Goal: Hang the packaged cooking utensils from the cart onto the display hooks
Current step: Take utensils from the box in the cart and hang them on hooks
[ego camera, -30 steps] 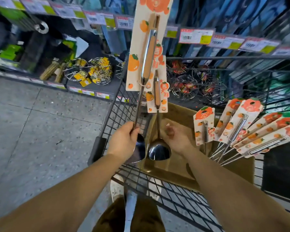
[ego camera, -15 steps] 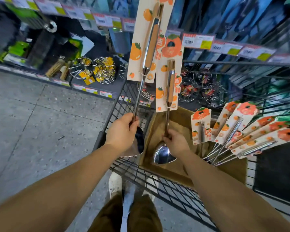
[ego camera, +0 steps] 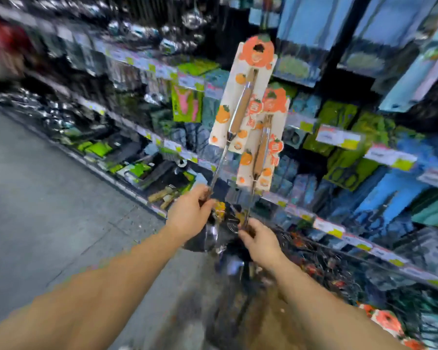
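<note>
A: What sits closest to the camera?

B: Two bare forearms reaching forward. Low at the right edge, a few more orange-printed packaged utensils [ego camera: 387, 322] poke up out of the blurred wire shopping cart [ego camera: 321, 266].

A: And the hands?

B: The left hand [ego camera: 187, 218] has its fingers curled round the thin steel shaft of a long utensil with a wooden handle, fastened to a cream backing card printed with orange fruit [ego camera: 243, 97]. It grips down near the shiny metal head, which bulges out just under the hand.

A: The right one?

B: The right hand [ego camera: 259, 241] pinches the lower shaft of a second, shorter wooden-handled utensil on a matching cream and orange card [ego camera: 262, 152]. Its fingers are bent round the metal; the head under it is too smeared to make out.

A: How do the two packages stand?

B: Both are held up, cards at the top, leaning a little to the right. The left hand's card rises higher and overlaps the upper left part of the other. Each card ends in an orange fruit-shaped tab; the taller one shows a dark hanging hole.

A: Behind them?

B: Store shelving [ego camera: 339, 223] runs from upper left down to lower right, with white and yellow price labels along its edges, and green and blue packaged goods hanging or stacked on it. Everything there is motion-blurred. A grey tiled floor [ego camera: 36, 198] fills the left side.
</note>
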{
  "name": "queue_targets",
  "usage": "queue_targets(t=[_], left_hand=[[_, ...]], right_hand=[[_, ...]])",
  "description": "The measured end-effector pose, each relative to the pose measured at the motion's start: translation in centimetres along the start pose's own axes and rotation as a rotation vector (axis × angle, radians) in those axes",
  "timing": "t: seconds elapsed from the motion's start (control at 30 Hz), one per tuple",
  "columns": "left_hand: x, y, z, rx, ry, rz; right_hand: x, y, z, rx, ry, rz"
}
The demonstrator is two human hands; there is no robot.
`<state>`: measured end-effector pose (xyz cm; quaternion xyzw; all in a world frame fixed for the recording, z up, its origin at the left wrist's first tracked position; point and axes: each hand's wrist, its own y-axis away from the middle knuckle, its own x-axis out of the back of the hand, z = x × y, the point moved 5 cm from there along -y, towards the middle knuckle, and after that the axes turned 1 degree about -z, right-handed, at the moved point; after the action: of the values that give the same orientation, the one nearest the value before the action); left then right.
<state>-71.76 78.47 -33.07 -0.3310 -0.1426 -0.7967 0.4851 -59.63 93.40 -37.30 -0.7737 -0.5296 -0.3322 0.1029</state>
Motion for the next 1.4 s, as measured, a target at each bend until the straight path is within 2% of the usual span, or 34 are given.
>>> queue_targets(t=[0.17, 0.43, 0.63, 0.87, 1.17, 1.4], left_hand=[[16.1, -5.2, -5.7, -0.029, 0.048, 0.264], [40.0, -10.5, -16.5, -0.034, -0.009, 0.449], [52.9, -15.1, -22.4, -0.012, -0.099, 0.648], [64.5, -24.7, -27.6, -0.052, -0.047, 0.818], [77.4, -39.7, -28.9, -0.189, -0.056, 0.954], [84.4, -52.5, -31.9, -0.336, 0.140, 0.909]], right_hand=[[-6.4, -8.6, -17.7, 0.230, -0.025, -0.043], [-19.9, -18.3, -42.4, 0.440, -0.138, -0.057], [-26.8, -25.0, -57.9, 0.603, -0.108, -0.154], [-31.5, -35.2, -71.2, 0.742, -0.097, -0.169], [-29.5, -47.9, -87.3, 0.869, -0.106, -0.068], [-28.5, -56.4, -95.2, 0.831, -0.044, 0.105]])
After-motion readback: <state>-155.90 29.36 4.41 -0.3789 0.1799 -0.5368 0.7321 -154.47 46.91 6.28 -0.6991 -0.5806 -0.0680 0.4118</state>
